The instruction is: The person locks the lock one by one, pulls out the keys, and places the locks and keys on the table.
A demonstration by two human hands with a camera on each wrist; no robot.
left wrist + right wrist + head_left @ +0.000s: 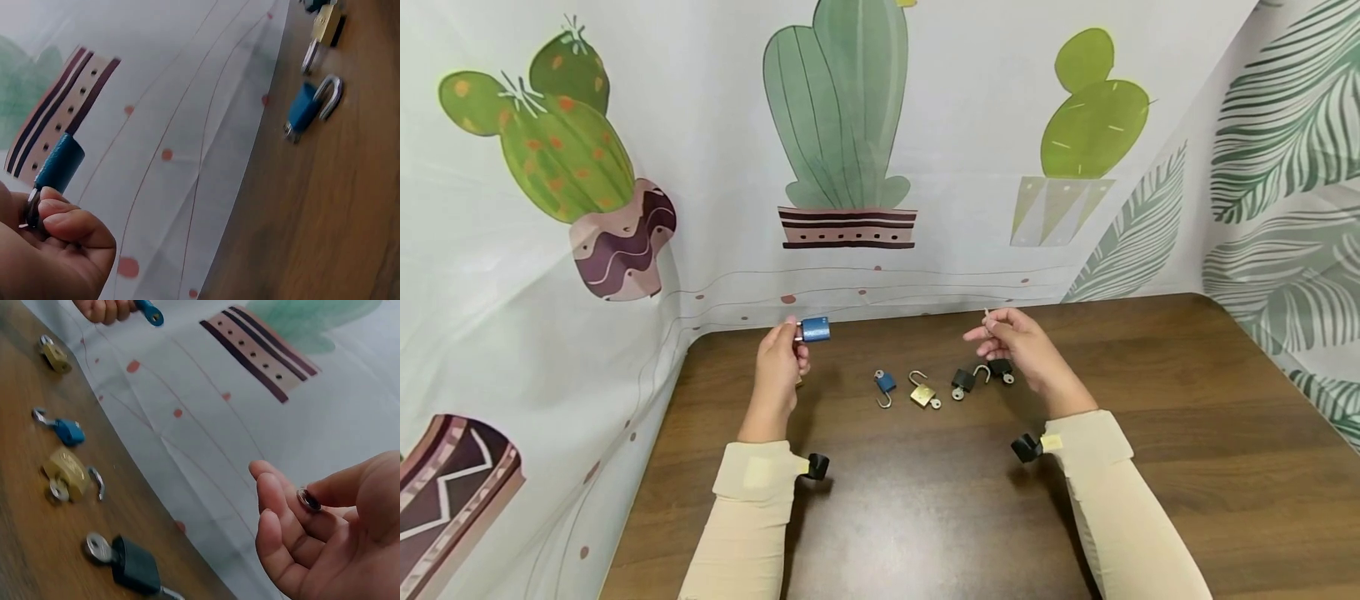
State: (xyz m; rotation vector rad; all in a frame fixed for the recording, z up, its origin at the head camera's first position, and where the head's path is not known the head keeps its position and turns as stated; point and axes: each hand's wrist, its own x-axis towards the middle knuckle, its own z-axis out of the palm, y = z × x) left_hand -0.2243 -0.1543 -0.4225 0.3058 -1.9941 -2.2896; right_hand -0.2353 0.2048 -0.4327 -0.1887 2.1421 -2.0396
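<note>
The left hand [778,367] pinches a blue padlock [816,329] up over the far left of the table [887,517]; I can't read the small pale marks on it. The right hand [1018,337] has a small metal piece [309,499] between thumb and fingers. Between the hands lies an open brass padlock [923,395], its faint markings unreadable too.

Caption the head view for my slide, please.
Left hand grips a blue padlock; right hand pinches a small metal object; more padlocks lie on the table.
</note>
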